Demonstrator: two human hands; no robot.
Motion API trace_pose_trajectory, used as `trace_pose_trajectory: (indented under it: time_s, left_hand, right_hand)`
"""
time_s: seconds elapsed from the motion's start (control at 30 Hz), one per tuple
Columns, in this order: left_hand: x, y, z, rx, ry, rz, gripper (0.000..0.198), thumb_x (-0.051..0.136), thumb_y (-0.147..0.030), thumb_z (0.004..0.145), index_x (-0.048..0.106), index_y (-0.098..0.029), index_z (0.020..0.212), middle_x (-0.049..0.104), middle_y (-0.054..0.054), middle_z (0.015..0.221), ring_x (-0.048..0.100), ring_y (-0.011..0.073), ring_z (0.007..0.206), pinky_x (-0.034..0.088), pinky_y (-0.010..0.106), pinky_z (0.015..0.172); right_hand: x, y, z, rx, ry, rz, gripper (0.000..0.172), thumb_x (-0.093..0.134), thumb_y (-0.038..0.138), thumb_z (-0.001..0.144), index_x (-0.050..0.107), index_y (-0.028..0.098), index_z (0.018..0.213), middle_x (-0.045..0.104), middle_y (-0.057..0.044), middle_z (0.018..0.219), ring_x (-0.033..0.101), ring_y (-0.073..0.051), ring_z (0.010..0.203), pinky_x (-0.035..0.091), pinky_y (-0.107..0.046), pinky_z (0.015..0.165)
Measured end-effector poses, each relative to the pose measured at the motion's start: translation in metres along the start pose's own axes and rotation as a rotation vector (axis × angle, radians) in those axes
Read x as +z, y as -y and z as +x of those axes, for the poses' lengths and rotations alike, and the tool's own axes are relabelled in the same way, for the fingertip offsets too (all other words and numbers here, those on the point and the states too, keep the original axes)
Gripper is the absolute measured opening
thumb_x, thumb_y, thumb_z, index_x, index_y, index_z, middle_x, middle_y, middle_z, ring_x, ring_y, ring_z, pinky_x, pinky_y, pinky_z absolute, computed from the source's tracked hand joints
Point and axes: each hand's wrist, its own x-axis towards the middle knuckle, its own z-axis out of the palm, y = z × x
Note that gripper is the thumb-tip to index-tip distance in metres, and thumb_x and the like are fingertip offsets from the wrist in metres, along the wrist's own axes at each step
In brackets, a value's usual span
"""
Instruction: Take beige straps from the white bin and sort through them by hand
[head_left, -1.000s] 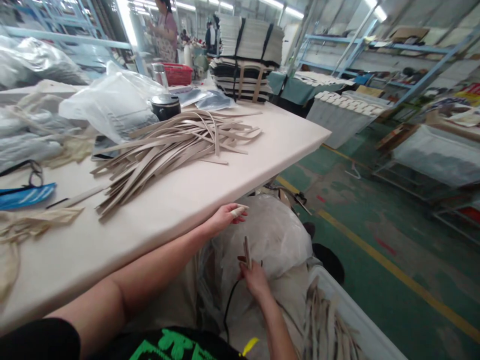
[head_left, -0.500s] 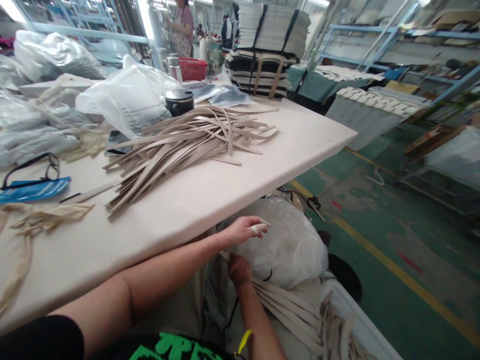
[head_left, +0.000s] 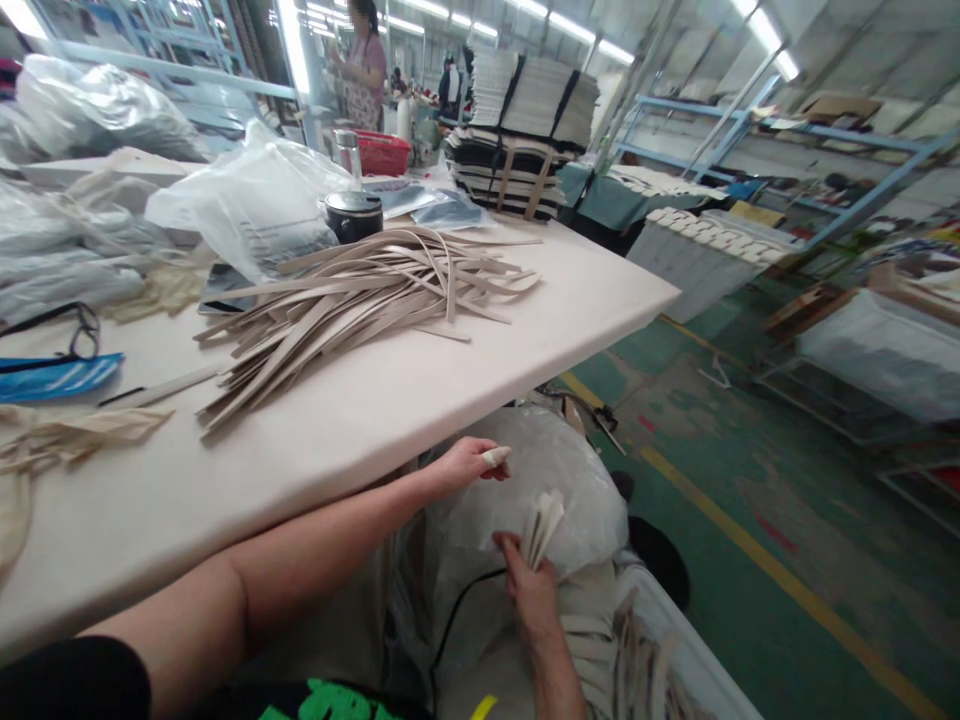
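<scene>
My right hand (head_left: 534,592) is closed around a bundle of beige strips (head_left: 543,525), whose pale ends stick up past the fingers. To its upper left, just off the table edge, my left hand (head_left: 476,460) has its fingers curled in. A whitish wrap covers one of its digits; whether anything sits inside the fingers is hidden. Both hands are over a clear plastic bag (head_left: 577,480). More strips (head_left: 589,640) lie beside my right forearm, running toward a white bin (head_left: 701,650). A large loose heap of similar strips (head_left: 337,310) rests on the table (head_left: 480,370).
Eyeglasses (head_left: 82,335) and a blue packet (head_left: 64,375) lie at the table's left. Behind the heap are a dark lidded mug (head_left: 352,215), a white plastic bag (head_left: 255,195) and a red basket (head_left: 382,153). A strapped stack (head_left: 517,130) stands at the far end. One person (head_left: 365,65) stands beyond.
My right hand has come up and to the right, lifting the bundled strip ends into sight. My left hand's fingers have curled in, and the camera view has shifted.
</scene>
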Motion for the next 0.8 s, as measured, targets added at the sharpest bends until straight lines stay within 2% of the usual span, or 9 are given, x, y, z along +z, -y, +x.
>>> trace_pose_trajectory:
  time_s: [0.07, 0.13, 0.23, 0.33, 0.43, 0.5, 0.63, 0.8]
  left_hand:
    - [0.002, 0.002, -0.005, -0.019, 0.102, 0.123, 0.068, 0.045, -0.073, 0.076, 0.069, -0.010, 0.065, 0.068, 0.009, 0.067, 0.057, 0.0131, 0.061, 0.041, 0.024, 0.064]
    - [0.006, 0.006, -0.013, -0.037, 0.267, 0.246, 0.071, 0.041, -0.074, 0.078, 0.070, -0.011, 0.062, 0.069, 0.008, 0.064, 0.058, 0.0133, 0.061, 0.042, 0.022, 0.065]
    - [0.018, 0.011, -0.030, 0.007, 0.450, 0.345, 0.063, 0.052, -0.072, 0.075, 0.075, -0.014, 0.078, 0.071, 0.005, 0.074, 0.060, 0.0140, 0.069, 0.042, 0.020, 0.068]
    - [0.036, 0.017, -0.049, 0.029, 0.573, 0.273, 0.060, 0.073, -0.065, 0.061, 0.073, -0.017, 0.097, 0.071, 0.001, 0.085, 0.059, 0.0147, 0.075, 0.043, 0.020, 0.069]
    - [0.054, 0.025, -0.068, -0.039, 0.659, 0.066, 0.062, 0.082, -0.057, 0.053, 0.071, -0.016, 0.098, 0.069, 0.001, 0.084, 0.057, 0.0138, 0.074, 0.045, 0.021, 0.070]
    - [0.064, 0.032, -0.080, -0.058, 0.627, -0.047, 0.055, 0.081, -0.054, 0.055, 0.072, -0.015, 0.092, 0.068, 0.002, 0.082, 0.057, 0.0136, 0.074, 0.045, 0.023, 0.074]
    - [0.075, 0.038, -0.102, -0.126, 0.417, -0.169, 0.042, 0.070, -0.055, 0.069, 0.070, -0.014, 0.078, 0.066, 0.002, 0.069, 0.057, 0.0127, 0.066, 0.045, 0.024, 0.071]
    - [0.060, 0.035, -0.122, -0.203, 0.254, -0.219, 0.037, 0.065, -0.050, 0.075, 0.064, -0.013, 0.076, 0.064, 0.000, 0.061, 0.054, 0.0095, 0.055, 0.042, 0.022, 0.062]
  right_hand:
    - [-0.020, 0.006, -0.020, 0.008, -0.050, 0.140, 0.057, 0.061, 0.061, 0.075, 0.070, 0.008, 0.094, 0.035, 0.008, 0.042, 0.032, -0.009, 0.038, 0.023, -0.022, 0.039]
    - [-0.035, 0.012, -0.039, -0.004, -0.088, 0.287, 0.054, 0.068, 0.059, 0.073, 0.068, 0.009, 0.094, 0.033, 0.009, 0.044, 0.028, -0.006, 0.038, 0.019, -0.020, 0.039]
    - [-0.047, 0.021, -0.061, -0.031, -0.124, 0.378, 0.051, 0.071, 0.058, 0.072, 0.067, 0.010, 0.091, 0.035, 0.009, 0.046, 0.026, -0.005, 0.038, 0.018, -0.019, 0.038]
    - [-0.052, 0.030, -0.073, -0.044, -0.162, 0.319, 0.052, 0.070, 0.059, 0.073, 0.068, 0.011, 0.091, 0.033, 0.009, 0.045, 0.028, -0.006, 0.039, 0.020, -0.020, 0.038]
    - [-0.054, 0.036, -0.074, -0.072, -0.209, 0.224, 0.051, 0.069, 0.059, 0.073, 0.070, 0.011, 0.090, 0.035, 0.007, 0.045, 0.032, -0.009, 0.042, 0.024, -0.022, 0.040]
    - [-0.057, 0.039, -0.072, -0.090, -0.229, 0.191, 0.051, 0.068, 0.059, 0.073, 0.072, 0.011, 0.090, 0.036, 0.006, 0.045, 0.032, -0.010, 0.042, 0.025, -0.023, 0.040]
    - [-0.062, 0.046, -0.065, -0.103, -0.296, 0.150, 0.054, 0.066, 0.060, 0.073, 0.072, 0.010, 0.093, 0.035, 0.006, 0.046, 0.031, -0.010, 0.043, 0.025, -0.024, 0.040]
    - [-0.073, 0.051, -0.047, -0.044, -0.387, 0.180, 0.056, 0.067, 0.059, 0.070, 0.072, 0.008, 0.093, 0.033, 0.007, 0.045, 0.031, -0.009, 0.041, 0.023, -0.023, 0.040]
